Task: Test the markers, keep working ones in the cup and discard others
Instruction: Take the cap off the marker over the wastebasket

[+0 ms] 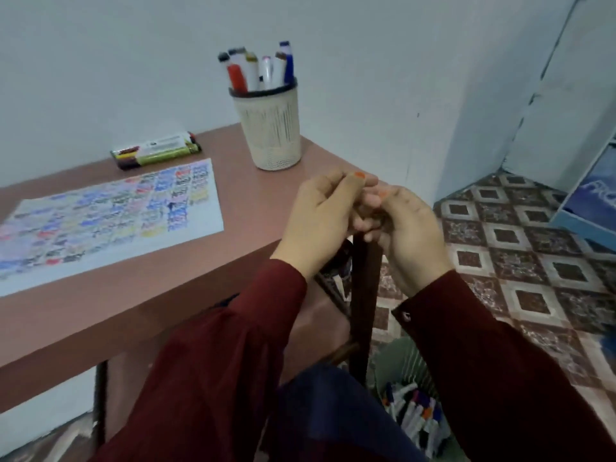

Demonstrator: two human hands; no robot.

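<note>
My left hand [320, 211] and my right hand [410, 228] meet over the table's right corner, fingers curled toward each other. Between them they hold a marker [338, 261]. Only its dark end and a bit of white barrel show below my left palm. The rest is hidden by my fingers. The cream mesh cup [271, 135] stands at the back of the table, beyond my hands, with several markers [260, 70] upright in it. A test paper [110, 211] covered in coloured scribbles lies to the left.
A marker pack [156, 151] lies behind the paper by the wall. The brown table [133, 311] ends just right of my hands. On the floor below, a green bin [396, 365] holds several markers [416, 411]. A blue box [593, 201] leans at far right.
</note>
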